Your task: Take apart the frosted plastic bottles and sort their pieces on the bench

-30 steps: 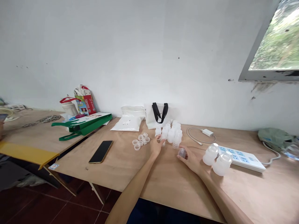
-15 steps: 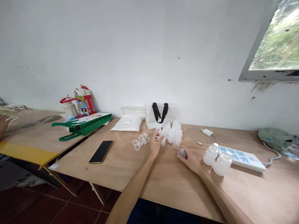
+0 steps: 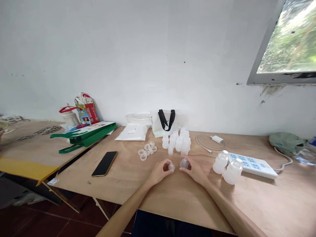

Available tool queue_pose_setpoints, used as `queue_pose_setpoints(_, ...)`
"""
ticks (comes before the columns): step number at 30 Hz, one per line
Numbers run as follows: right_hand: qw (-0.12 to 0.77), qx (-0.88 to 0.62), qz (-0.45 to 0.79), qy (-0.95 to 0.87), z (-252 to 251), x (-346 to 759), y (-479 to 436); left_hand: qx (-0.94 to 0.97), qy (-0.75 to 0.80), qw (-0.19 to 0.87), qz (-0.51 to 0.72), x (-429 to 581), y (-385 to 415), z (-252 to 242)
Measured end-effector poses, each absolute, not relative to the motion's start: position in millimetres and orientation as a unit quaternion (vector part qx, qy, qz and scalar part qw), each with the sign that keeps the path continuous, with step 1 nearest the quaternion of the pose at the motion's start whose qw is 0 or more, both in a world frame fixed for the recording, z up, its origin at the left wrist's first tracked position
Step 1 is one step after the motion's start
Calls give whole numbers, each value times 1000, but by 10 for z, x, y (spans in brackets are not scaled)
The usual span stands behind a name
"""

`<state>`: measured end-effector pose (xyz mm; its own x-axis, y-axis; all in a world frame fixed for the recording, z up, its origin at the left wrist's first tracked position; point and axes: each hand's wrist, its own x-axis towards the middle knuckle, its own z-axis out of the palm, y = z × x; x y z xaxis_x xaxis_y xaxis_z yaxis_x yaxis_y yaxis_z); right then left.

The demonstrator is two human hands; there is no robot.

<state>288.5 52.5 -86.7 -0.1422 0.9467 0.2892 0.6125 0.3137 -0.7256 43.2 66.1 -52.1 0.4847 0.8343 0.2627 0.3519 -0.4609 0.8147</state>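
Note:
My left hand (image 3: 161, 171) pinches a small clear bottle cap (image 3: 171, 167) just above the wooden table (image 3: 177, 194). My right hand (image 3: 195, 170) grips a small clear bottle (image 3: 184, 163) with greyish contents. The two hands are close together, a few centimetres apart, near the table's middle. Behind them stands a cluster of small white plastic bottles (image 3: 178, 142). Several loose clear rings or caps (image 3: 147, 150) lie to the left of that cluster.
Two larger frosted jars (image 3: 227, 167) and a white power strip (image 3: 253, 164) lie to the right. A black phone (image 3: 104, 163) lies at left, white bags (image 3: 134, 131) and a charger cable (image 3: 209, 141) sit by the wall. A second table holds a green bag (image 3: 84, 135).
My left hand has drawn back from the bottle cluster with a small cap and come beside my right hand. My right hand moved slightly left with its bottle. The view shifted a little.

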Motion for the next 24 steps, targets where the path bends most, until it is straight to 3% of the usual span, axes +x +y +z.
queue_pose_setpoints(9, 345, -516, 153, -769, -799, 2666, 579, 761, 408, 353, 360, 377, 698, -569)
queue_pose_setpoints(16, 374, -467, -16, -801, -666, 2414, 411, 758, 416, 343, 367, 401, 626, -680)
queue_pose_setpoints(24, 449, -435, -46, -779, -703, 2275, 429, 768, 417, 334, 353, 410, 585, -730)
